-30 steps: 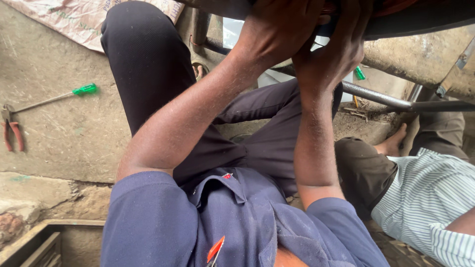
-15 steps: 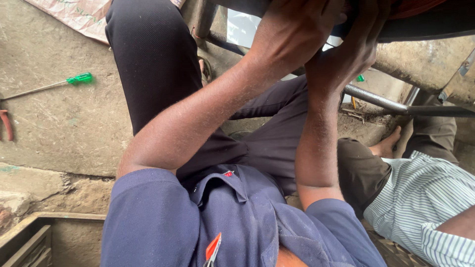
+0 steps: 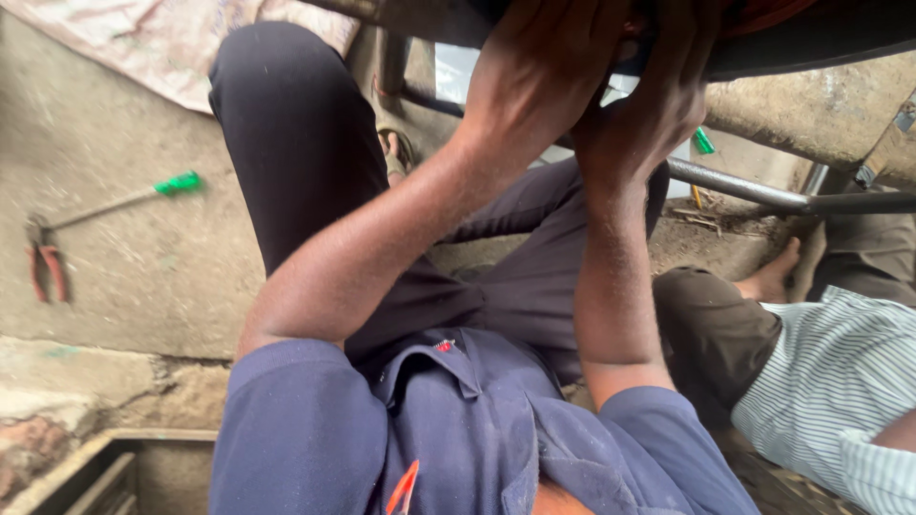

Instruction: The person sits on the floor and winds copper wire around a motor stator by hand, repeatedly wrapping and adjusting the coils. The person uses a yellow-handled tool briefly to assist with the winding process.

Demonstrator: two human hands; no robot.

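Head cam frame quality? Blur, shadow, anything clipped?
Head view: soft daylight, no glare. The left hand and right hand sit in shade under the dark part overhead, fingertips cut by the top edge. Forearms and blue shirt look slightly soft from closeness. The green-handled screwdriver and red pliers on the concrete read reasonably sharp.

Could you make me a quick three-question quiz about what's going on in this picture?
1. True or false: both hands are raised against the dark underside overhead.
2. What colour is the screwdriver's handle? A red, B green, C yellow
3. What lies beside the screwdriver's tip?

Key
1. True: left hand and right hand press up on the dark underside.
2. B: screwdriver.
3. Red-handled pliers on the concrete floor.
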